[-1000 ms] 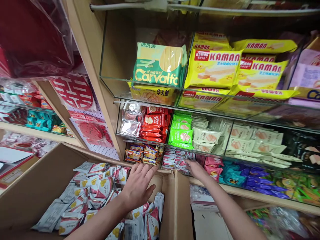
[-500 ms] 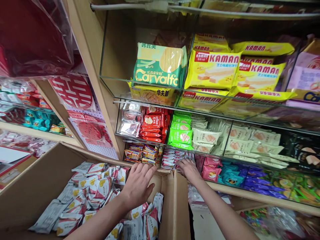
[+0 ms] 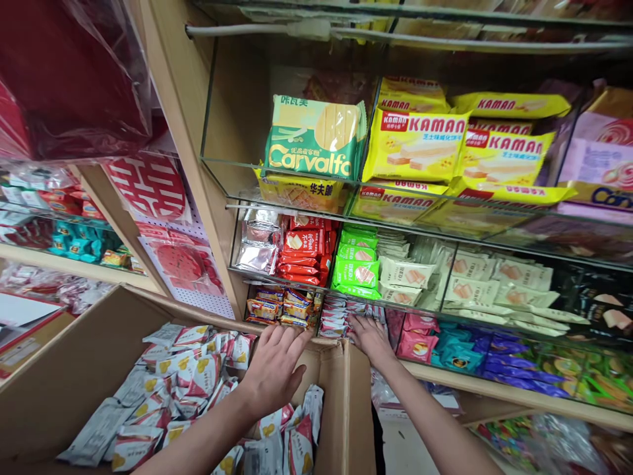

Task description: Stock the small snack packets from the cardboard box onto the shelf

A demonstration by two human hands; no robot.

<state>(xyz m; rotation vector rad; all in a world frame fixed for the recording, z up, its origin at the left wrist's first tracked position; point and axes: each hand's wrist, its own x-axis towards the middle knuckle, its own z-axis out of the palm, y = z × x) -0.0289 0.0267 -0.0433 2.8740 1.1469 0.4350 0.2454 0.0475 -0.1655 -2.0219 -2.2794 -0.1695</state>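
Note:
My left hand (image 3: 277,364) reaches over the cardboard box (image 3: 357,402), fingers stretched out at its far rim and thumb apart. Nothing shows in its grasp. Below it, several small white-and-red snack packets (image 3: 202,376) with yellow pictures lie loose inside the box. My right hand (image 3: 370,338) is extended past the box's corner into the lowest shelf compartment. Its fingers lie flat on a stack of similar white-and-red packets (image 3: 334,315), and their tips are partly hidden among them.
Left of that stack are orange-and-blue packets (image 3: 281,305); pink packets (image 3: 418,335) and teal packets (image 3: 457,349) lie to the right. Glass-fronted shelves above hold green packets (image 3: 357,264) and yellow wafer packs (image 3: 418,145). A wooden upright (image 3: 182,132) stands left.
The view has tipped slightly, so the upper shelves sit a little lower in the picture. Both hands stay in nearly the same places.

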